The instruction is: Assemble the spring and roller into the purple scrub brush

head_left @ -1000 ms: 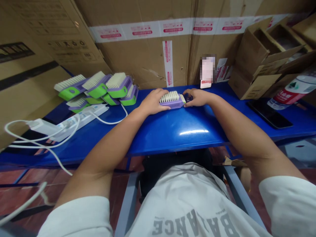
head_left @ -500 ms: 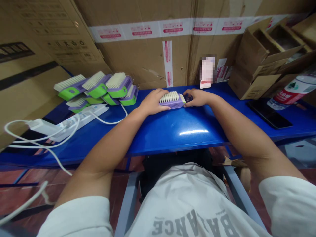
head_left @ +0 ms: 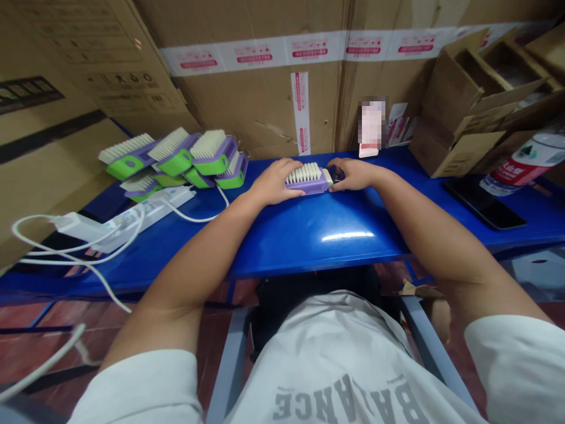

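A purple scrub brush (head_left: 309, 179) with cream bristles facing up rests on the blue tabletop in front of me. My left hand (head_left: 277, 182) is wrapped round its left end, thumb along the near side. At the brush's right end, a pale, green-edged tip sticks out. Beside that tip my right hand (head_left: 351, 175) has its fingers curled in around a small dark object (head_left: 338, 176), too unclear to name. Several purple-and-green brushes (head_left: 174, 154) are stacked at the left, bristles up.
A white power strip (head_left: 136, 218) with cables lies at the left. Large cardboard boxes (head_left: 247, 106) form the back wall. To the right are an upright phone (head_left: 371, 129), small open cartons (head_left: 459, 112), a black phone (head_left: 483, 203) and a water bottle (head_left: 521, 162).
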Available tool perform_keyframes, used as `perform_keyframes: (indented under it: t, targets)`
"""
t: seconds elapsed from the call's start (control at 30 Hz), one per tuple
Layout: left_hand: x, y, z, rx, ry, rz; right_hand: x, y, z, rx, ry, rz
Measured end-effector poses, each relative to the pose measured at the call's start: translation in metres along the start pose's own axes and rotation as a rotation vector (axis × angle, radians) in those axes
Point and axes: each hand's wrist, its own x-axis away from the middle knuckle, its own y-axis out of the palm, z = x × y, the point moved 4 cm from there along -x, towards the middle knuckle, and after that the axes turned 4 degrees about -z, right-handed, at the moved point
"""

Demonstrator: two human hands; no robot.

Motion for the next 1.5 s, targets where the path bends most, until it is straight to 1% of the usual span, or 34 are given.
perform_keyframes:
  t: [0.13, 0.3, 0.5, 1.5]
  targets:
    - [0.0001, -0.0003, 0.0002, 0.004, 0.001, 0.0, -0.0003, -0.0002, 0.0011, -0.03, 0.051, 0.008]
    - [0.0003, 0.0004, -0.0004, 0.009, 0.012, -0.001, -0.0013, 0.0005, -0.0004, -0.017, 0.008, 0.0]
    - [0.0003, 0.0006, 0.0005, 0.015, 0.018, 0.0, -0.0018, 0.0019, -0.001, -0.006, -0.01, -0.008]
    - [0.0009, 0.0017, -0.0014, 0.024, 0.058, 0.015, -0.0045, 0.003, 0.0041, -0.015, -0.04, -0.003]
